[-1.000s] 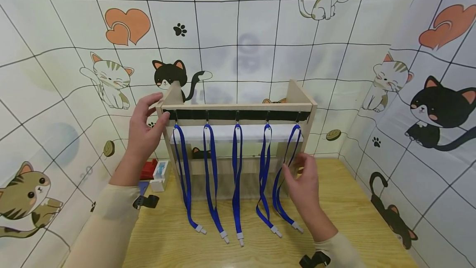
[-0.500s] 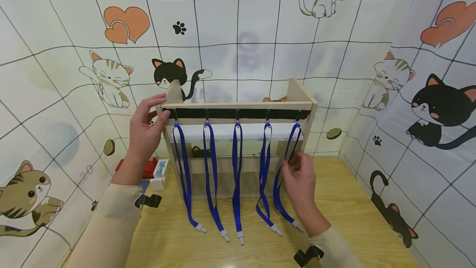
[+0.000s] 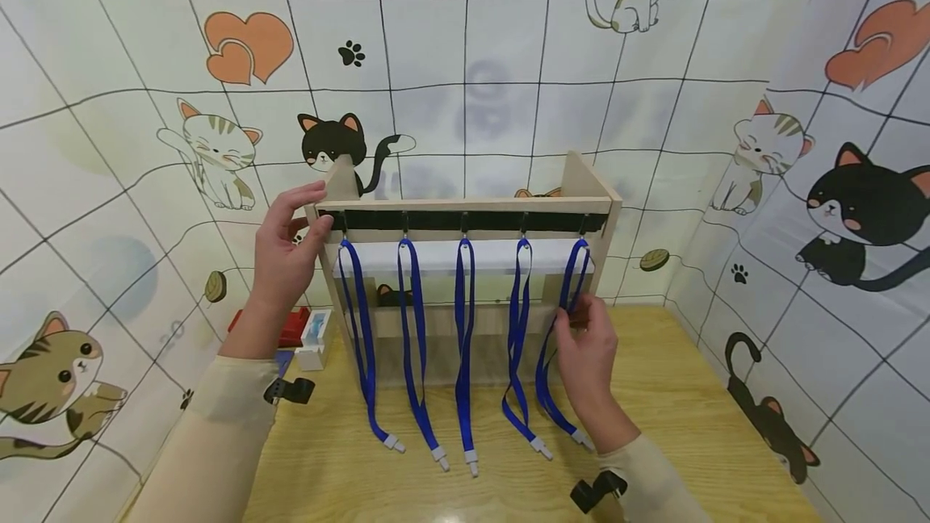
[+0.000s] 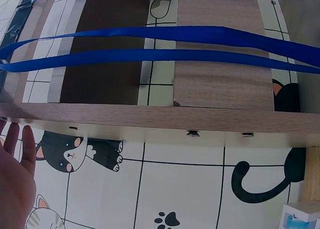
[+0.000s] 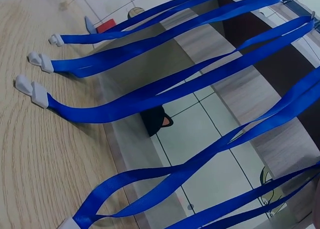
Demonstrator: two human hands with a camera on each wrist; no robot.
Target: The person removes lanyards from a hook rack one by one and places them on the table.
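A wooden rack [image 3: 465,206] stands on the table, with a black strip [image 3: 465,220] across its upper front. Several blue lanyards [image 3: 465,329] hang in a row from hooks on that strip, white clips at their lower ends. With thumb at the front and fingers along the side, my left hand [image 3: 286,253] holds the rack's upper left corner; its fingers [image 4: 29,144] reach the side panel in the left wrist view. My right hand [image 3: 588,357] pinches the rightmost lanyard [image 3: 554,402] partway down, thumb in front and other fingers partly hidden. In the right wrist view that hand barely shows.
A red item [image 3: 294,328] and a small white box [image 3: 312,339] with a blue top sit left of the rack, behind my left forearm. The wood-grain table [image 3: 676,410] extends in front and right. A cat-print wall covering [image 3: 465,47] rises behind and at both sides.
My right hand has shifted slightly up and left along the rightmost lanyard, whose upper strands now lie closer together. The left hand stays at the rack's corner.
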